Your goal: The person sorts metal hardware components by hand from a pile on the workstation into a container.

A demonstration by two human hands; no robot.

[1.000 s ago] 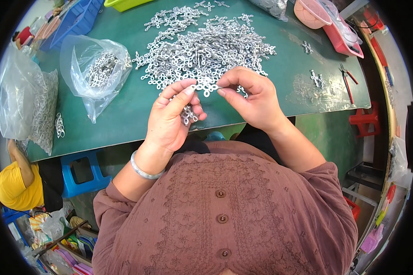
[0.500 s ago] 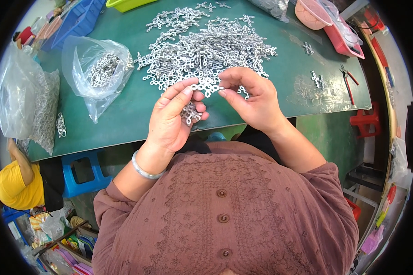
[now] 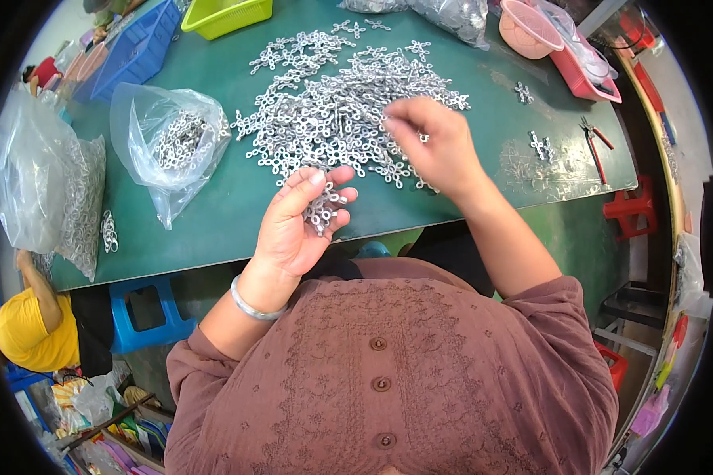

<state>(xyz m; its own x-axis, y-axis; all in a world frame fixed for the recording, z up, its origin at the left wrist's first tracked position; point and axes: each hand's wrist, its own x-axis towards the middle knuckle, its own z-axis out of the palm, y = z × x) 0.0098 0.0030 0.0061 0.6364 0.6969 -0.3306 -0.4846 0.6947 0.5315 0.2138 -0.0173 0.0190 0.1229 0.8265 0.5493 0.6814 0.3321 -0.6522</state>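
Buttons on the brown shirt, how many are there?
3, in a row down the shirt: a top button, a middle button and a bottom button. More may be hidden.

Silvery looped pieces [image 3: 341,103], heaped loosely, some cupped in left fingers [image 3: 341,175]

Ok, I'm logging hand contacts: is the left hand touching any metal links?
Touching. The head view shows a small cluster of metal links cupped in the left hand, against its curled fingers.

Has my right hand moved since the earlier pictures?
Yes. Your right hand moved forward, farther from the near edge of the green table, over the pile of silvery looped pieces.
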